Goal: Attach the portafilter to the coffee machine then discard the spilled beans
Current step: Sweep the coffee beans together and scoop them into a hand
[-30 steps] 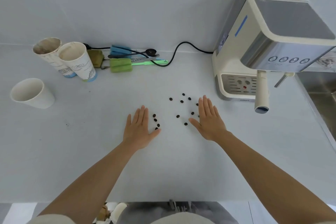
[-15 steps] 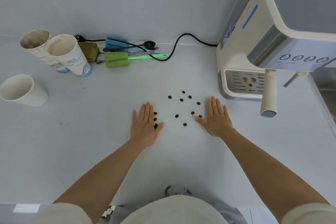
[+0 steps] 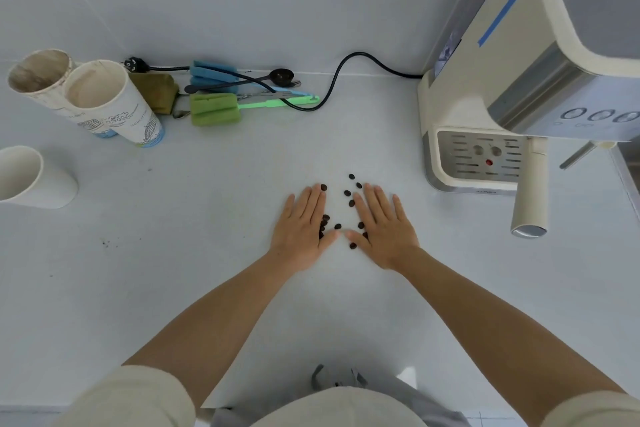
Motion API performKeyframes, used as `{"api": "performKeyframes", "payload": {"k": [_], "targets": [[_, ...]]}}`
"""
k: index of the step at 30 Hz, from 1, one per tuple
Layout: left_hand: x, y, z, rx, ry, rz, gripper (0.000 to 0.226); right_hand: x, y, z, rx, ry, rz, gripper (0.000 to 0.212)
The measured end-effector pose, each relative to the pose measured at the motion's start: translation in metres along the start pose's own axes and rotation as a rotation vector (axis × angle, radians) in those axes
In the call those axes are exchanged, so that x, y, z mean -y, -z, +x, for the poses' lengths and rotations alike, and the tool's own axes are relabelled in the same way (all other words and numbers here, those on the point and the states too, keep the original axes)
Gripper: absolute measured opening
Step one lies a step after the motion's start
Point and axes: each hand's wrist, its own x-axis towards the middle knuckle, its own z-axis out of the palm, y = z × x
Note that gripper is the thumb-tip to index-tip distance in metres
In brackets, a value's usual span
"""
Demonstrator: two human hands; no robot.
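Several dark coffee beans (image 3: 337, 226) lie on the white counter (image 3: 207, 204), bunched in the narrow gap between my two hands. My left hand (image 3: 302, 228) lies flat, palm down, left of the beans, some of them touching its inner edge. My right hand (image 3: 382, 227) lies flat on their right side; its thumb tip almost meets the left thumb. Both hands hold nothing. The cream coffee machine (image 3: 512, 94) stands at the right. The portafilter sits in it, its cream handle (image 3: 530, 198) sticking out toward me over the counter.
Two used paper cups (image 3: 104, 104) and a white cup (image 3: 31, 180) stand at the left. Green and blue sponge brushes (image 3: 214, 109), a black spoon and the machine's black cable (image 3: 332, 87) lie along the back wall. A steam wand (image 3: 578, 156) juts out at the far right.
Both hands have slid toward each other across the counter, pushing the scattered beans into a tighter cluster. The view has shifted closer and to the left.
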Motion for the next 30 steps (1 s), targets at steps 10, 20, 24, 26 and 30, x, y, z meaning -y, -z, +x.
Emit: {"api": "performKeyframes", "payload": {"k": [10,20,24,26,30], "targets": [[0.015,-0.008,-0.016,0.036,-0.035,0.063,0.076,0.028,-0.009,-0.002,-0.006,0.158,-0.015,0.086],[0.039,0.029,0.027,0.004,-0.063,0.138,0.062,-0.011,0.031,0.032,-0.042,0.036,-0.021,0.067],[0.041,0.035,0.046,0.056,-0.101,0.165,0.055,-0.018,0.032,0.046,0.016,0.043,-0.071,0.068],[0.041,0.034,0.049,0.098,-0.138,0.165,0.056,-0.018,0.032,0.049,0.022,0.078,-0.076,0.077],[0.046,0.032,0.045,0.119,-0.195,0.17,0.058,-0.014,0.025,0.044,0.013,0.206,-0.085,0.082]]}}
